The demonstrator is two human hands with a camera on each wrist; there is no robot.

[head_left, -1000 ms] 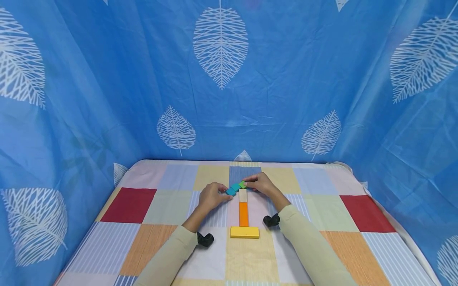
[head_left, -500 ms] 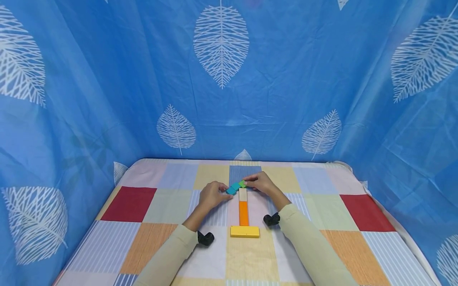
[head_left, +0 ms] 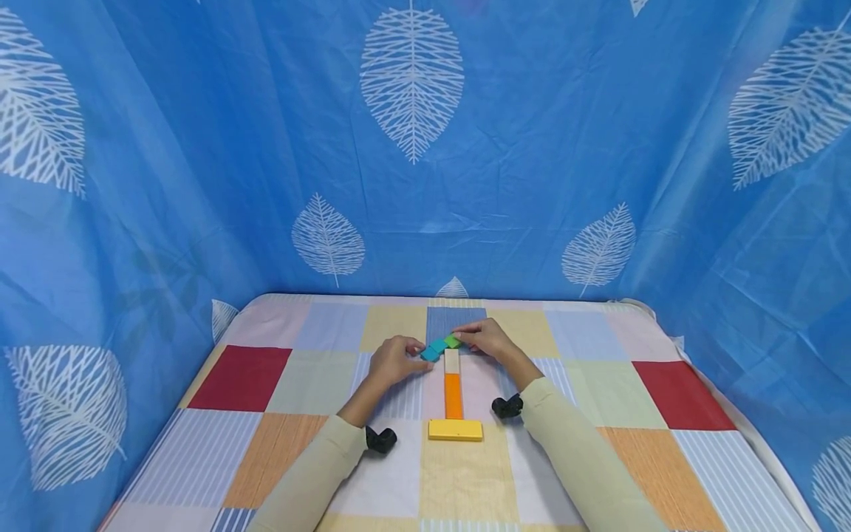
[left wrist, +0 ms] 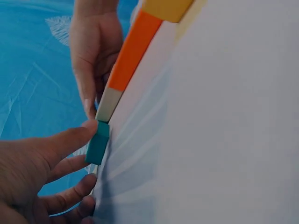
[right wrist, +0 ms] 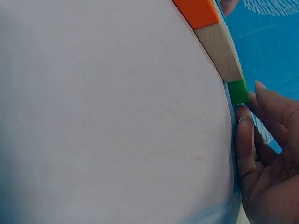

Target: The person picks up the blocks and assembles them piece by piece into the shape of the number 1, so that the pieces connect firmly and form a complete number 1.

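At the far end of a flat row of blocks, my left hand pinches a teal block between thumb and finger. A second teal block lies against it, up and to the right. My right hand has its fingertips on a small green block, which continues the slanted line. Just below the green one stands the end of a beige block. In the left wrist view, the thumb tip sits on one end of the teal block, with a finger at the other end.
From the beige block, an orange block runs toward the person. A yellow block lies crosswise at its near end. A patchwork cloth covers the table, and a blue leaf-patterned curtain hangs behind it.
The right hand and the green block have shifted very slightly to the right, away from the teal blocks. The left hand keeps its hold in the same place.
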